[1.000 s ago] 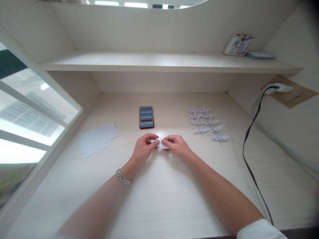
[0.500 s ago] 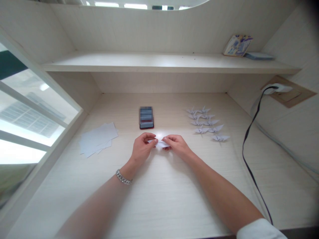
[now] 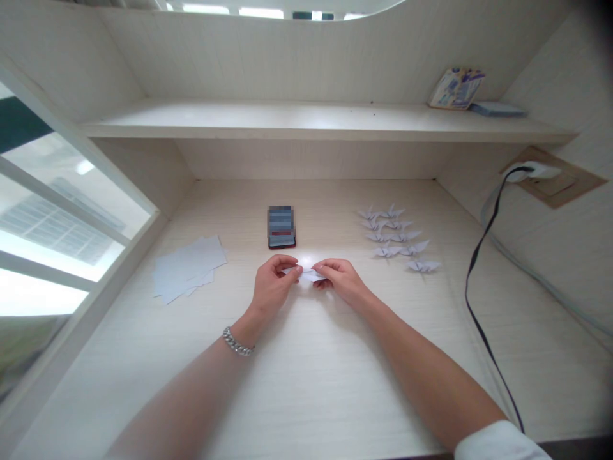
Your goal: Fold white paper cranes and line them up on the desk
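Between my two hands is a small folded white paper [image 3: 309, 275], partly hidden by my fingers. My left hand [image 3: 274, 281] pinches its left end between thumb and fingers; a silver chain bracelet circles that wrist. At the other end, my right hand [image 3: 341, 280] grips the paper the same way. To the right on the desk stand several white origami cranes [image 3: 393, 236] in rough rows. A loose stack of white paper sheets [image 3: 189, 265] lies to the left. Just beyond my hands is a phone [image 3: 282, 227] with a blurred screen.
A shelf [image 3: 287, 118] spans the back above the desk [image 3: 306, 383], carrying a colourful packet [image 3: 456, 88] and a flat bluish item [image 3: 498, 109]. On the right, a black cable [image 3: 472, 275] hangs from a wall socket [image 3: 558, 179]. A window [image 3: 57, 204] borders the left side.
Almost nothing differs. My fingers shift very slightly on the folded paper, which stays in the same place between both hands.
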Tool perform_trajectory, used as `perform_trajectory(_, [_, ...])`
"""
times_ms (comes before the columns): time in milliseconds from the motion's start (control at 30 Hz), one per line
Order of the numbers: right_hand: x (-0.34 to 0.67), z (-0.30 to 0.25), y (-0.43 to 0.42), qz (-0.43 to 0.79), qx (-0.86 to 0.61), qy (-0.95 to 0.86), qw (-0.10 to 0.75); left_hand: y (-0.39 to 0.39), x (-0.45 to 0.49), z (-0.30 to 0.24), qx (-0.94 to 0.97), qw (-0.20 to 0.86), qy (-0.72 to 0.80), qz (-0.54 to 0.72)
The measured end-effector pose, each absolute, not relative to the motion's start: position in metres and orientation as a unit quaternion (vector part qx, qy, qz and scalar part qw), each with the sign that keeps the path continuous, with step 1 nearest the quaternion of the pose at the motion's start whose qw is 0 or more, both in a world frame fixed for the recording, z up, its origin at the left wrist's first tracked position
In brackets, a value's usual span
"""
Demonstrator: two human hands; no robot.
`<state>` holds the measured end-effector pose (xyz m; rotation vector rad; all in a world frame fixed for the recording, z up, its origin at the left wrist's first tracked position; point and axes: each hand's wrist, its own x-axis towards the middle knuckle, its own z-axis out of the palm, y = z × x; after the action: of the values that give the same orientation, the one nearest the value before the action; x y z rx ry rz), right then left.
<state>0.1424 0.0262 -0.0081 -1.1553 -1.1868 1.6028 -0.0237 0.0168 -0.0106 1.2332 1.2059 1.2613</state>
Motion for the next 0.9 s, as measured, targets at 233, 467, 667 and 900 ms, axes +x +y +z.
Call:
perform_trajectory(233, [0.1426,-0.0077,0.0242,0.591,-0.465,-0.540,0.379,0.0161,-0.0228,-0.0121,0.510,0.489,0.485,0.515])
perform_trajectory(467, [0.1432,-0.0089,0.0258,0.621,-0.455,-0.508,0.386,0.0157,-0.0222,-0.0101,0.497,0.505,0.477,0.520])
perform_trajectory(667, [0.1415,-0.0033,0.0208,0.565,-0.457,-0.579,0.370,0.0146,-0.0213,-0.0086,0.480,0.544,0.466,0.506])
perform_trajectory(900, [0.1436,-0.0095,0.0248,0.589,-0.458,-0.548,0.379,0.0155,-0.0227,-0.0080,0.451,0.602,0.440,0.491])
